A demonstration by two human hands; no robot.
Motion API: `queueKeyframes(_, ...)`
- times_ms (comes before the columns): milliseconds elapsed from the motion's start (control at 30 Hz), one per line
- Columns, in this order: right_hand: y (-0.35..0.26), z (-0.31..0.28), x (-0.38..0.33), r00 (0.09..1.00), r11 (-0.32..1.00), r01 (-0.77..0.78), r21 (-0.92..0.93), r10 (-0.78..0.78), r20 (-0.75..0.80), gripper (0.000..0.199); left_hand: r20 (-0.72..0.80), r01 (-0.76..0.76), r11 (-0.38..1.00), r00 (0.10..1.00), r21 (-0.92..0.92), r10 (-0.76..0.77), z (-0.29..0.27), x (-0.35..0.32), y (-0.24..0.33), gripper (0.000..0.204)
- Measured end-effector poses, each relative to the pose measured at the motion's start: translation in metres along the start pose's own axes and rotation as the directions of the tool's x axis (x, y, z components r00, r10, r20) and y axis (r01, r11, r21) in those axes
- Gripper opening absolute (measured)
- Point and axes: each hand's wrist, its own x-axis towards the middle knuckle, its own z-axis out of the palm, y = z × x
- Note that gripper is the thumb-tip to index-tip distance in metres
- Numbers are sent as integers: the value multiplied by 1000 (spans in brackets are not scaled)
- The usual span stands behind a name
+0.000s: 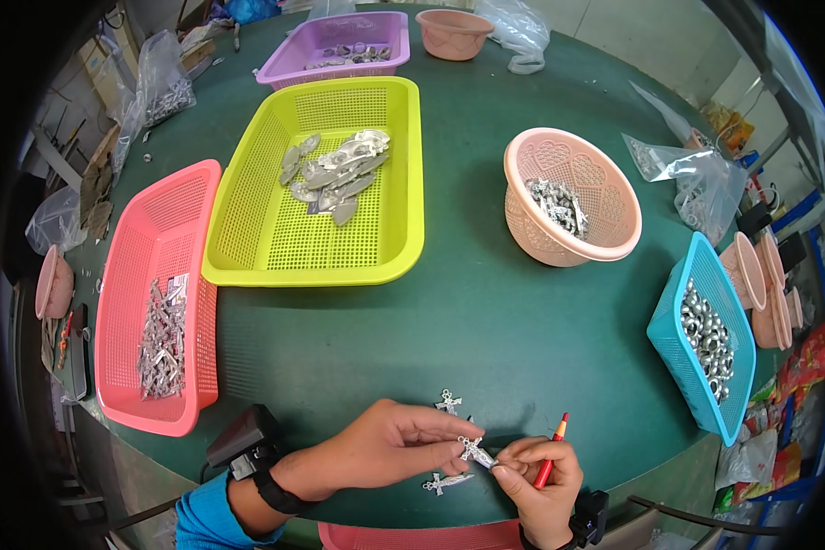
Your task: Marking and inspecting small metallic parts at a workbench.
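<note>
My left hand [390,446] and my right hand [536,477] meet at the near edge of the green table [486,312]. Both pinch a small silver cross-shaped metal piece [473,450] between their fingertips. My right hand also holds a red pencil-like tool [552,447], pointing up and away. A second silver cross [447,401] lies on the table just beyond my left fingers, and a third cross [445,481] lies under my hands. A black band with a small device [247,440] sits on my left wrist.
A pink basket [156,247] with silver pieces is at left, a yellow-green basket [339,229] with flat metal parts behind, a purple one [339,46] farther back. A round pink basket [573,197] and a blue basket [697,339] of metal parts stand at right. Plastic bags lie around.
</note>
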Motion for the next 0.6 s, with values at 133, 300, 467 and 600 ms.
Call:
queueKeyframes(133, -1, 1, -2, 1000, 995, -10, -103, 9, -16, 29, -28, -1, 1000, 1000, -9, 1, 1, -1, 0, 24)
queueKeyframes(300, -2, 4, 0, 999, 981, 34, -192, -30, 26, 24, -54, 37, 998, 998, 43, -35, 0, -1, 0, 23)
queueKeyframes(467, -3, 4, -1, 998, 985, 55, -163, -61, -32, 15, -61, 30, 997, 998, 65, -26, 2, -2, 2, 23)
queueKeyframes(600, 0, 8, -2, 995, 994, 64, -92, -71, -76, 50, -26, 108, 984, 994, 140, -105, 1, -1, -3, 21)
